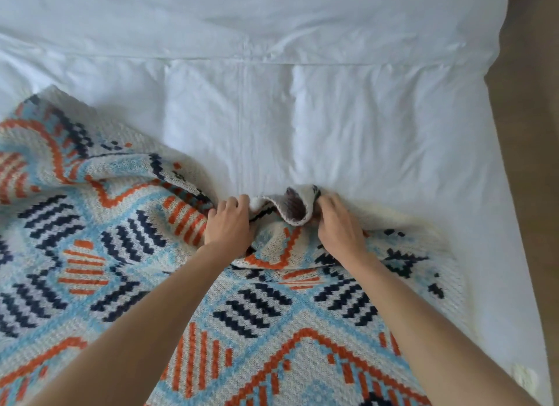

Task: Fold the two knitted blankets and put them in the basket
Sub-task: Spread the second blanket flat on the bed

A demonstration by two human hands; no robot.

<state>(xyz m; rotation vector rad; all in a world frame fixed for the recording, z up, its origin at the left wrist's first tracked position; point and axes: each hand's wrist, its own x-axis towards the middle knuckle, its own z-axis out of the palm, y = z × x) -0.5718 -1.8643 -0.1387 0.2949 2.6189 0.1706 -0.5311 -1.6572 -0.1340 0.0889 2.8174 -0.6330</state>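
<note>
The knitted blanket [127, 254] lies rumpled on the white bed [332, 103], covering the lower left and lower centre of the frame. At frame centre, the left hand [230, 224] and right hand [340, 227] each grip its bunched upper edge, with fingers [239, 200] curled into the fabric. The hands are near each other.
</note>
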